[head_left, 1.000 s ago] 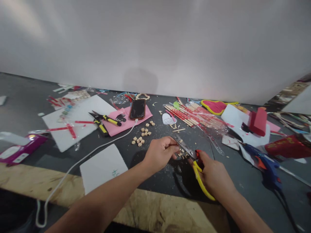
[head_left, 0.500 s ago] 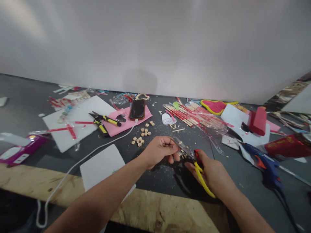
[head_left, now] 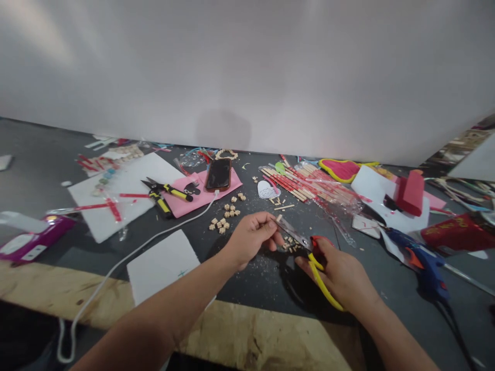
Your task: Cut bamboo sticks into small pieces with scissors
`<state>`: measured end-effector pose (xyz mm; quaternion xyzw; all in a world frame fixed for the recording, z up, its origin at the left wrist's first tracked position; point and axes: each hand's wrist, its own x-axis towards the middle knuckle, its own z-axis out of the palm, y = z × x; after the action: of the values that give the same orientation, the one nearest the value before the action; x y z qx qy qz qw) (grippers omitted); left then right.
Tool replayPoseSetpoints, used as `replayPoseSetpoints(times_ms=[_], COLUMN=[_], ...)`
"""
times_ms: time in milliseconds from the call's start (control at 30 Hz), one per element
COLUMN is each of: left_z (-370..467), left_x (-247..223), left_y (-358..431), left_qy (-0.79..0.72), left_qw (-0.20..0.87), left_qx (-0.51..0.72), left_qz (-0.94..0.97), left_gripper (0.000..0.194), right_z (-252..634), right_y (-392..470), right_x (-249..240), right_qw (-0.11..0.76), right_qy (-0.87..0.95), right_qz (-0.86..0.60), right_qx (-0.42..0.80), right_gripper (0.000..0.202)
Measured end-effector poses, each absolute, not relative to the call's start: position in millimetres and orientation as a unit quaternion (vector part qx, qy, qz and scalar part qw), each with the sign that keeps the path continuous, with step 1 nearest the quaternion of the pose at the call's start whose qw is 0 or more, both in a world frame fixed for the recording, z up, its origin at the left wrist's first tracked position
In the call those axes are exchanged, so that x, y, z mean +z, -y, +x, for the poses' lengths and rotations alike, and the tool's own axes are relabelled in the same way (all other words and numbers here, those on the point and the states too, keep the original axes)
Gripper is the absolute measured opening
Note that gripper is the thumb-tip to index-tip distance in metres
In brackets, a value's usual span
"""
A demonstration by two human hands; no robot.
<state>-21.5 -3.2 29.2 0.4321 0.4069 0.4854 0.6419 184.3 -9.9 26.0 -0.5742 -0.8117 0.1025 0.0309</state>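
Note:
My right hand [head_left: 342,273] is closed around the yellow-and-red handles of a pair of scissors [head_left: 319,281]. Their metal blades point up and to the left, with the tips at the fingers of my left hand [head_left: 253,237]. Thumb and fingers of that hand are pinched together on a short pale wooden stick piece [head_left: 279,218], which shows at the blade tips. Small cut wooden bits [head_left: 291,244] lie under the blades. Several little stacked wooden clusters [head_left: 220,224] sit left of my left hand, and a white patterned heart [head_left: 267,189] lies beyond it.
Red-and-pale sticks [head_left: 288,183] in clear plastic lie at the back. A phone [head_left: 218,174] on pink foam has a white cable [head_left: 154,238] running to the front edge. Yellow-black pliers [head_left: 160,198] are on the left. At right are a blue glue gun [head_left: 421,257] and a red can [head_left: 456,232].
Both hands have stayed in nearly the same spot. The left hand has risen slightly, and a pale stick end now shows at the blade tips.

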Motion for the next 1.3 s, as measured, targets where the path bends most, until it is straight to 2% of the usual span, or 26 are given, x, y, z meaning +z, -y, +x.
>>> replayPoseSetpoints(times_ms=[233, 433, 733, 900, 1167, 1300], left_z=[-25.6, -26.3, -24.1, -20.8, -16.4, -13.8], left_x=[28.5, 28.5, 25.1, 22.6, 22.8, 21.8], left_y=[1.3, 1.2, 0.9, 0.1, 3.5, 5.5], left_qy=[-0.392, -0.385, -0.394, -0.405, -0.403, -0.411], left_qw=[0.676, 0.678, 0.672, 0.667, 0.649, 0.639], left_qx=[0.495, 0.498, 0.491, 0.483, 0.512, 0.511], left_qz=[0.379, 0.379, 0.39, 0.396, 0.393, 0.402], left_gripper=[0.024, 0.036, 0.041, 0.034, 0.027, 0.03], right_z=[198.1, 203.1, 203.5, 195.5, 178.8, 176.4], right_y=[-3.3, -6.3, -7.4, 1.6, 12.7, 15.6], right_x=[29.0, 29.2, 26.9, 35.0, 35.7, 32.8], right_qw=[0.036, 0.066, 0.098, 0.107, 0.072, 0.074], right_qy=[0.737, 0.732, 0.737, 0.732, 0.782, 0.79], right_qz=[-0.669, -0.668, -0.66, -0.667, -0.619, -0.609], right_qx=[0.09, 0.118, 0.109, 0.088, -0.005, -0.02], right_gripper=[0.029, 0.033, 0.034, 0.031, 0.035, 0.038])
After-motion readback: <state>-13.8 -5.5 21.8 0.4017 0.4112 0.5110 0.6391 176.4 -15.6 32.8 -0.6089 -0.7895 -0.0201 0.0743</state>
